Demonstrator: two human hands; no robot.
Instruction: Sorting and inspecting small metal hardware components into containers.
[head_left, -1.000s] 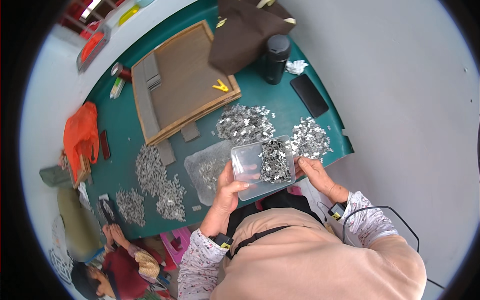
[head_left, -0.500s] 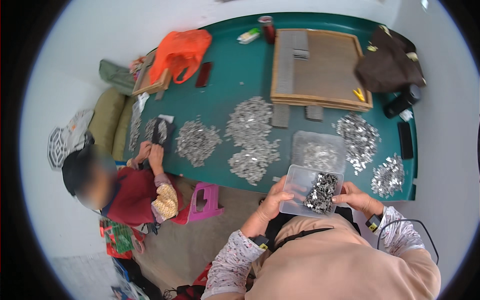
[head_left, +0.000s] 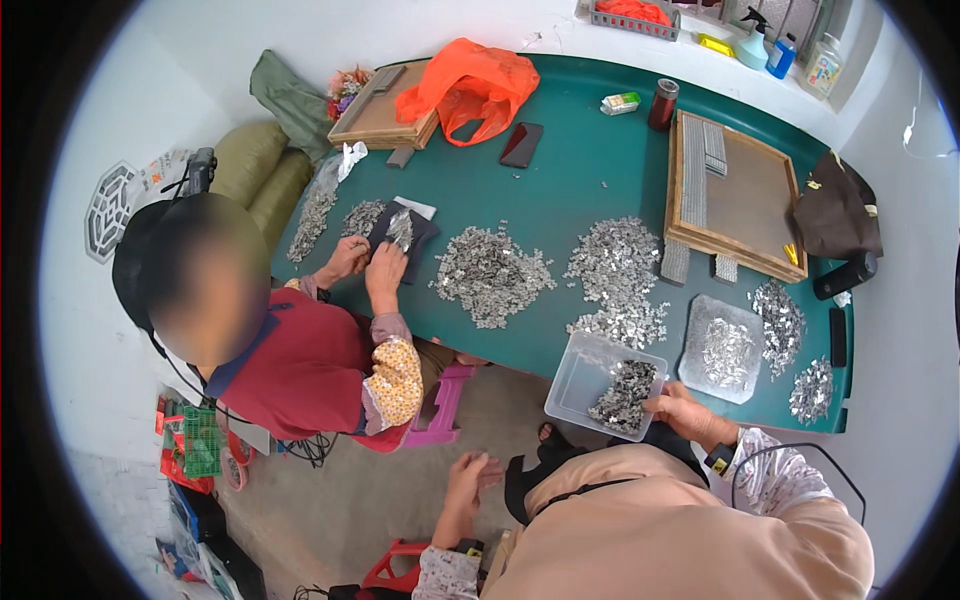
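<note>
My right hand (head_left: 688, 412) grips the right side of a clear plastic box (head_left: 573, 382). A heap of small dark and shiny metal pieces (head_left: 626, 396) lies toward the right side inside it. Low over the floor, away from the box, my left hand (head_left: 466, 492) holds nothing, its fingers stretched out. On the table beyond the box is a pile of small silvery pieces (head_left: 615, 265). A translucent tray (head_left: 697, 372) with more shiny pieces sits just to the right.
A co-worker (head_left: 315, 360) handles pieces over a dark cloth (head_left: 415, 255) on the green table (head_left: 560, 150). A wooden frame (head_left: 750, 215) stands at the far right, near a dark bottle (head_left: 846, 276). Stools, one pink (head_left: 447, 408), one red (head_left: 397, 570), stand below.
My left hand has let go of the box and dropped down and left. The box stays in my right hand, shifted slightly left. The whole view has swung leftward.
</note>
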